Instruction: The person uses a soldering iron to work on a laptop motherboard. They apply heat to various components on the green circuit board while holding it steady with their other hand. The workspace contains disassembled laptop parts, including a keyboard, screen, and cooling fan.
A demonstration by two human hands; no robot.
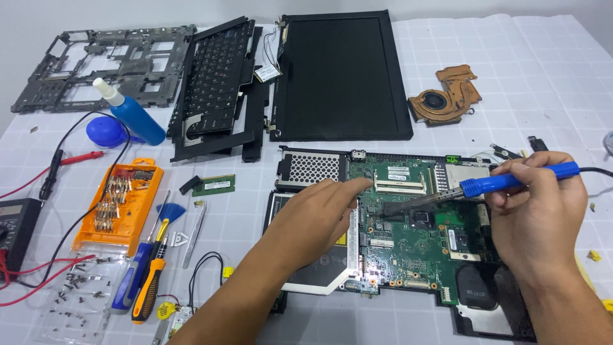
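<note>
Nearest the camera, the two forearms came in from the 6 o'clock edge, both cut off by the frame. The left hand (316, 217) lay palm-down on the green motherboard (415, 243), fingers loosely extended and holding nothing, fingertips touching the board near its upper left part. The right hand (536, 211) had its fingers closed around the blue handle of a soldering iron (504, 183), whose dark tip angled toward 9 o'clock and met the board near its middle, just beside the left fingertips. The board sat in a black laptop base (491, 319) at 5 o'clock, whose lower corner ran out of view; the left wrist hid part of the silver drive (313, 271) beside it. Open room lay between the board and the black screen panel (341, 73) at 12 o'clock. At 1 o'clock a copper heatsink with fan (444, 96) lay well apart. A detached keyboard (214, 76) and a grey metal frame (96, 64) sat at 11 o'clock. Toward 9 o'clock stood a blue bottle (131, 115), an orange bit case (118, 204), screwdrivers (147, 281) and a small memory module (214, 185); a multimeter (13, 223) was cut off by the left edge, its red and black leads trailing across. Tiny screws at 7 o'clock were hard to make out. The table (549, 57) wore a white gridded mat, under even light.
</note>
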